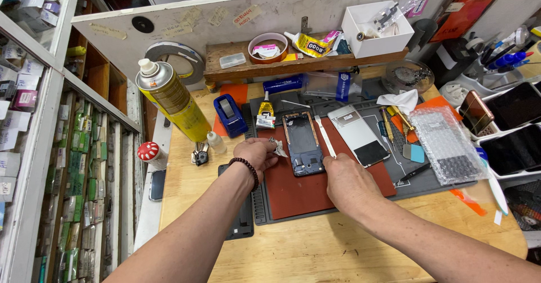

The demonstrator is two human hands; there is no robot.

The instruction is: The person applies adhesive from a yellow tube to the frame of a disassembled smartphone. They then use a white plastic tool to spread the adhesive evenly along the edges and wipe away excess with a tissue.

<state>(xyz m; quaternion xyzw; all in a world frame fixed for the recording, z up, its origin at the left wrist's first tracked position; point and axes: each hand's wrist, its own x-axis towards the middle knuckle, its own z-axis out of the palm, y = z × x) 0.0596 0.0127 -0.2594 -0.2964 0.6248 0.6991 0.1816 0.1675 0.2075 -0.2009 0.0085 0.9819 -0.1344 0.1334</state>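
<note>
- Phone frame [303, 144], opened, copper-edged with dark insides, lies flat on a red mat [315, 190] at bench centre, long axis running 12 to 6 o'clock.
- Left hand [256, 153] at the frame's 9 o'clock, just beside its edge; fingers curled shut, pinching a small crumpled silvery scrap [278, 147]. Beaded bracelet [246, 171] on that wrist.
- Right hand [348, 184] at the frame's 5 o'clock, knuckles up, fingertips at the frame's lower right corner. Fingers bent; whether they grip anything, cannot tell.
- White spudger [325, 137] lies on the mat along the frame's 3 o'clock side, just beside it.
- Silver phone back panel [359, 134] further out at 3 o'clock, tilted.
- Small glue bottle [265, 114] at 11 o'clock of the frame; blue tape dispenser [230, 114] past it at 10 o'clock.
- Yellow spray can [172, 100] at 10 o'clock, well apart, leaning.
- Bubble wrap [447, 144] far out at 3 o'clock on the grey work mat [417, 184].
- Wooden shelf [293, 63] at 12 o'clock, carrying a white box [377, 32].
</note>
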